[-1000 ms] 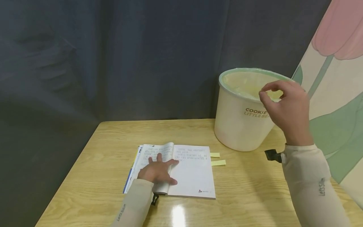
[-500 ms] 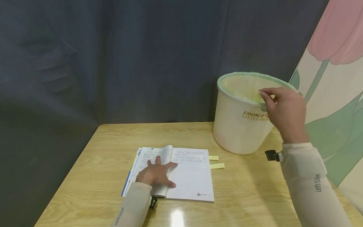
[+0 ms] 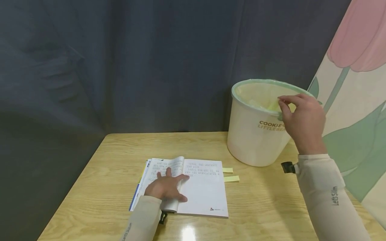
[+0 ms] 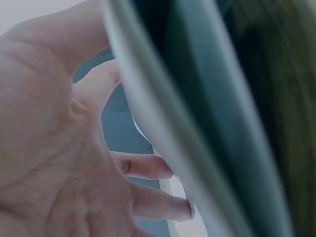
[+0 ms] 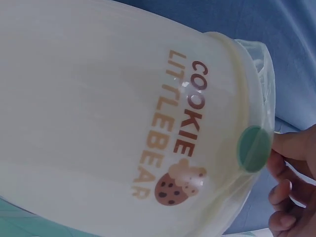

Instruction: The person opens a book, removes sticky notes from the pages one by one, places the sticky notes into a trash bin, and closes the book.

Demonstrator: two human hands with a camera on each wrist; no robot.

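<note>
Paper book [image 3: 203, 194] short of the counter's [image 3: 187, 142] back edge: probably light, floppy, best spine-held. Left hand [image 3: 166, 188] spreads wide; right hand [image 3: 306, 118] narrow, contents unclear.

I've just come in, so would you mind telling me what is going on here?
A person has their left hand spread over an open book, near its fold. The book lies on a wooden table, with two yellow strips sticking out past its right edge. The right hand is raised at the top of a white bin, thumb and forefinger close together; whether they pinch anything, I cannot tell.
</note>
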